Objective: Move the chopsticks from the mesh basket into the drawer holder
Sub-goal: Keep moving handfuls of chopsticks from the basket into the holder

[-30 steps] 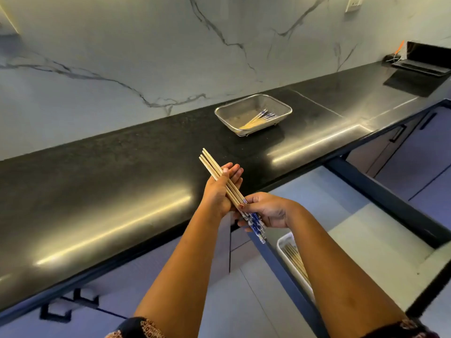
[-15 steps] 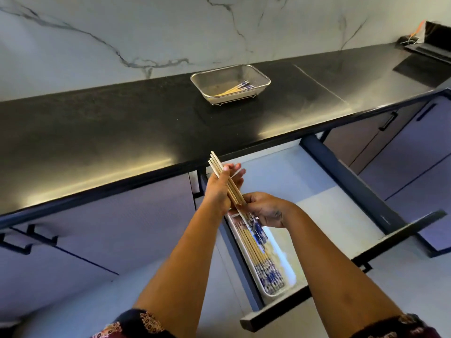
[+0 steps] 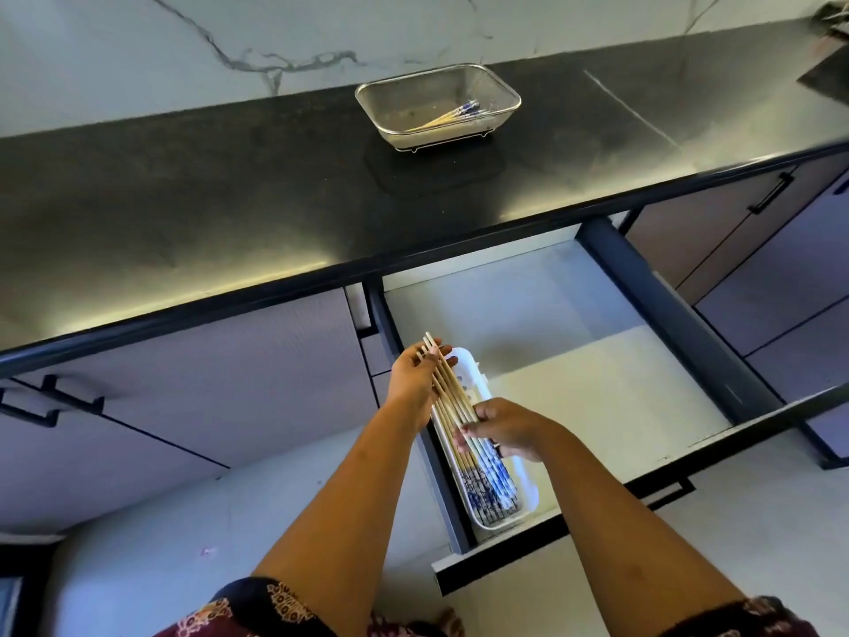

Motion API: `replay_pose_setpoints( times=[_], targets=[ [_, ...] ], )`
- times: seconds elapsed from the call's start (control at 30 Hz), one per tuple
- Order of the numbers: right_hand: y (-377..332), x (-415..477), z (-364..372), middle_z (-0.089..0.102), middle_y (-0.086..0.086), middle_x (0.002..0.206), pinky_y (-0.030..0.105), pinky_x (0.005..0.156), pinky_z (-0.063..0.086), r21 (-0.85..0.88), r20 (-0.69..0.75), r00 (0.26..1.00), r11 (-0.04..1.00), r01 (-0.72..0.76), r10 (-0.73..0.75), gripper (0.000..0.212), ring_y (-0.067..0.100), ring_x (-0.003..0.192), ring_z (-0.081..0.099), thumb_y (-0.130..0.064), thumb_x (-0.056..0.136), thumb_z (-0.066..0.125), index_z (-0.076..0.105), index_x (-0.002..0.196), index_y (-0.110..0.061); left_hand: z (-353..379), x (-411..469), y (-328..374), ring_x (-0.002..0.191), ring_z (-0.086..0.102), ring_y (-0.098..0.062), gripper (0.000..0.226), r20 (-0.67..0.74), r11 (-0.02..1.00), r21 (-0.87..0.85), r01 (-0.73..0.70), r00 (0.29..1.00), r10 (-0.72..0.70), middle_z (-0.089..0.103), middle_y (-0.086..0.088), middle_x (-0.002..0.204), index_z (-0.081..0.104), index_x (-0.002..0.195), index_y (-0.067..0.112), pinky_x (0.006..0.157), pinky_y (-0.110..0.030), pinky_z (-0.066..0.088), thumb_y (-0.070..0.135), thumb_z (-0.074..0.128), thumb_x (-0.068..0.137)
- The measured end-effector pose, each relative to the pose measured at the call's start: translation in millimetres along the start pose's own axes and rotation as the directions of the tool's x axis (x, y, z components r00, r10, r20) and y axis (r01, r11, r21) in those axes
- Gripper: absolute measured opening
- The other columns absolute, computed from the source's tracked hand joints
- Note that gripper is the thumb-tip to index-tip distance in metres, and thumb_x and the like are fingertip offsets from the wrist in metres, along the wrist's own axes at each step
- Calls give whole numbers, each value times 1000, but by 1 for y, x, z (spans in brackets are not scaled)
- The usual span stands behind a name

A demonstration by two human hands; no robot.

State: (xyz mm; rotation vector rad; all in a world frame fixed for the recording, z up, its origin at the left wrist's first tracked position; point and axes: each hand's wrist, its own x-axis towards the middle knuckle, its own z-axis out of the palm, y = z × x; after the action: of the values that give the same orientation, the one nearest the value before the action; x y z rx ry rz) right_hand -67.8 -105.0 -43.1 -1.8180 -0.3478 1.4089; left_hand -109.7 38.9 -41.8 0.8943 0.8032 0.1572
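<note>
- The black counter (image 3: 229,190) runs across the top, far from both hands; the open drawer (image 3: 574,360) juts out under its edge, towards the person
- The drawer holder (image 3: 529,491), a long white tray, sits hard against the drawer's left wall with its long axis running from the counter side out to the drawer front; blue-patterned chopsticks (image 3: 494,491) already lie in it lengthwise
- The mesh basket (image 3: 505,91) stands on the counter, well apart from the hands, with a few chopsticks (image 3: 452,114) lying slantwise inside
- The left hand (image 3: 416,379) lies with its fingers fairly straight against the plain tips of the bundle, steadying rather than clasping
- The right hand (image 3: 500,432) curls round the bundle near its patterned end and is the nearer one to the tray
- The held bundle (image 3: 452,393) hangs right over the holder, its long axis nearly in line with the tray's, plain tips towards the counter; by my reckoning the next move is a short drop straight down, with only a slight turn to square it up
</note>
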Motion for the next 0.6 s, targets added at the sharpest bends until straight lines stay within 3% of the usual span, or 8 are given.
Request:
replay_pose_setpoints(
  times=[0.13, 0.23, 0.3, 0.4, 0.47, 0.53, 0.57, 0.6],
  targets=[
    [25, 10, 2, 67, 15, 93, 17, 71, 49, 34, -28, 999, 999, -26, 27, 18, 23, 88, 64, 4, 94, 49, 55, 108, 13, -3, 7, -14, 64, 69, -12, 21, -87, 995, 85, 57, 995, -50, 68, -6, 86, 57, 115, 3, 50, -26, 55, 6, 48, 96],
    [32, 16, 2, 63, 29, 111, 14, 64, 53, 44, -40, 999, 999, -26, 27, 26, 21, 83, 65, 6, 93, 50, 50, 115, 20, -4, 16, -21, 68, 68, -15, 21, -125, 986, 141, 85, 990, -67, 68, -5, 81, 58, 114, 4, 70, -36, 57, 6, 48, 95],
    [33, 21, 1, 65, 28, 108, 16, 65, 54, 57, -26, 999, 998, -35, 37, 29, 24, 85, 65, 4, 93, 51, 49, 118, 20, -4, 20, -24, 70, 66, -18, 20, -147, 982, 164, 93, 987, -69, 68, -5, 79, 59, 112, 3, 79, -40, 54, 7, 49, 95],
    [31, 25, 0, 66, 13, 90, 9, 57, 51, 133, -50, 998, 991, -18, 25, 19, 21, 83, 65, 2, 94, 50, 53, 110, 12, 0, 23, -23, 71, 65, -18, 17, -133, 985, 148, 92, 989, -72, 67, -5, 80, 57, 109, 3, 71, -33, 55, 7, 48, 95],
    [32, 28, 1, 66, 9, 89, 10, 56, 49, 192, -59, 996, 980, -54, 67, 10, 25, 96, 63, -1, 96, 49, 54, 103, 3, 2, 27, -23, 77, 62, -20, 20, -121, 981, 168, 98, 990, -78, 65, -7, 84, 56, 113, 1, 73, -33, 53, 5, 48, 95],
    [38, 31, 2, 67, 10, 97, 26, 82, 51, 220, -75, 987, 968, -120, 139, 8, 28, 116, 57, -5, 96, 51, 53, 101, 0, 3, 30, -27, 79, 58, -23, 24, -120, 956, 274, 108, 990, -77, 63, -11, 89, 54, 117, -1, 71, -33, 51, 1, 47, 95],
    [42, 34, 3, 66, 12, 109, 39, 100, 42, 216, -97, 979, 964, -157, 181, 14, 27, 126, 50, -7, 95, 53, 52, 106, 3, 2, 31, -31, 80, 59, -25, 26, -126, 935, 336, 115, 989, -77, 63, -13, 94, 53, 119, 0, 70, -33, 51, -2, 46, 94],
    [47, 37, 4, 60, 15, 124, 50, 108, 29, 216, -123, 969, 959, -184, 213, 26, 27, 132, 42, -7, 94, 54, 50, 115, 8, 2, 33, -35, 81, 59, -25, 29, -141, 915, 386, 119, 988, -69, 63, -15, 98, 53, 119, 3, 69, -32, 52, -5, 44, 93]
  ],
)
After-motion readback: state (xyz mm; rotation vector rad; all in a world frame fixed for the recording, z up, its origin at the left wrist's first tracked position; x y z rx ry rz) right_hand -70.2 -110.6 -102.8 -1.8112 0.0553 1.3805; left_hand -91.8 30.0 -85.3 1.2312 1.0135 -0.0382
